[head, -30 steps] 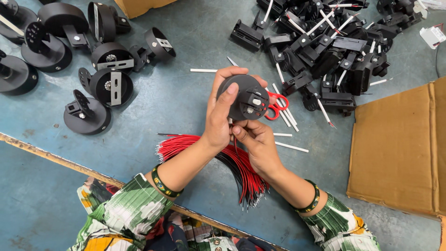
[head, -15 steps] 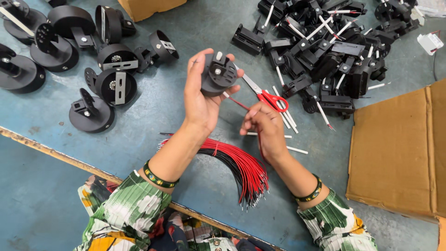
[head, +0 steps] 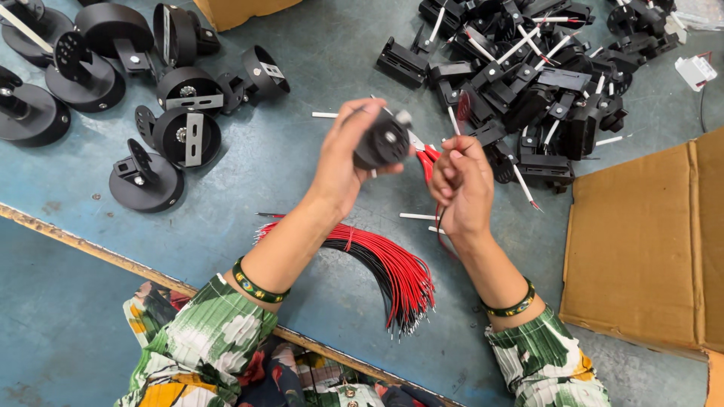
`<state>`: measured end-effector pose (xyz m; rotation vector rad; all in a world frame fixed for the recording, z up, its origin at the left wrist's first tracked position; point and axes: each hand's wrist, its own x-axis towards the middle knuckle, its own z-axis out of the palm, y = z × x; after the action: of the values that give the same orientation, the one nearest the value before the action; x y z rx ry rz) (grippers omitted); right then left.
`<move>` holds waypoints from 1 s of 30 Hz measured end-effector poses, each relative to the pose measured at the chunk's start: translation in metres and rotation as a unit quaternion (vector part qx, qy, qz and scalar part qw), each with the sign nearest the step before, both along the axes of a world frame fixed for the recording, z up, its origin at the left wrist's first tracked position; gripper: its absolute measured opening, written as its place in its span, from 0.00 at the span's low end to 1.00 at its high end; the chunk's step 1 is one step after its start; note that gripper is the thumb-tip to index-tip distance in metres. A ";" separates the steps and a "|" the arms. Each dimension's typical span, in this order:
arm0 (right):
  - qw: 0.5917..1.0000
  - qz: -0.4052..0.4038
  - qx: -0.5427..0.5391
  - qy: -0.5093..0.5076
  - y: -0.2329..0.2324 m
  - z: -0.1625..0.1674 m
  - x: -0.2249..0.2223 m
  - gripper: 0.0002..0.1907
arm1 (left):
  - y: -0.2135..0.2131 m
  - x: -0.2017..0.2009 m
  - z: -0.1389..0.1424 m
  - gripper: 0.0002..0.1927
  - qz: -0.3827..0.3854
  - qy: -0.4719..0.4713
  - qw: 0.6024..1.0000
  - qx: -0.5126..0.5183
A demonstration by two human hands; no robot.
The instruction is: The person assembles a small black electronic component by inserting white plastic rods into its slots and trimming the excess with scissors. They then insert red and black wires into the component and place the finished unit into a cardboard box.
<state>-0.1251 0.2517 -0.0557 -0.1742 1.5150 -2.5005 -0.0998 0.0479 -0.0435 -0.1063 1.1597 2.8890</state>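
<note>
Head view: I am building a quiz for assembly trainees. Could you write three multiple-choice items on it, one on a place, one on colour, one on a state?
1. Where does the bundle of red and black wires lie?
A. on the blue table, between the forearms
B. inside the cardboard box
C. on the floor

2. What colour are the scissor handles?
A. green
B. red
C. yellow

3. The small round black fixture part is:
A. lying on the table
B. in the box
C. held up in the left hand

Answers: A, it rests on the table; B, red loops show between the hands; C, fingers grip it above the table.
</note>
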 end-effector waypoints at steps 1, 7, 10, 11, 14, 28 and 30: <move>1.000 0.007 -0.012 0.021 0.002 0.003 0.003 0.06 | 0.003 0.002 0.000 0.19 -0.017 -0.008 0.999 -0.040; 0.988 0.017 0.040 0.145 0.007 0.012 0.020 0.12 | 0.020 0.011 -0.001 0.19 -0.070 -0.001 0.990 -0.119; 0.977 0.017 0.084 0.197 0.006 0.012 0.023 0.14 | 0.019 0.012 0.000 0.18 -0.084 -0.013 0.988 -0.127; 0.971 0.020 0.100 0.215 0.006 0.012 0.024 0.15 | 0.019 0.013 0.000 0.18 -0.088 -0.019 0.987 -0.130; 0.931 0.001 0.181 0.316 0.005 0.014 0.025 0.09 | 0.017 0.012 -0.001 0.18 -0.090 0.009 0.988 -0.126; 0.960 -0.042 0.109 0.255 -0.007 0.013 0.032 0.09 | 0.031 0.015 -0.008 0.20 -0.139 -0.035 0.985 -0.091; 0.966 -0.047 0.095 0.234 -0.007 0.012 0.030 0.09 | 0.032 0.014 -0.008 0.21 -0.133 -0.035 0.986 -0.099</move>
<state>-0.0951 0.2442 -0.0439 -0.7203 1.9688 -2.4790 -0.0854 0.0797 -0.0517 -0.0513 1.3314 2.5171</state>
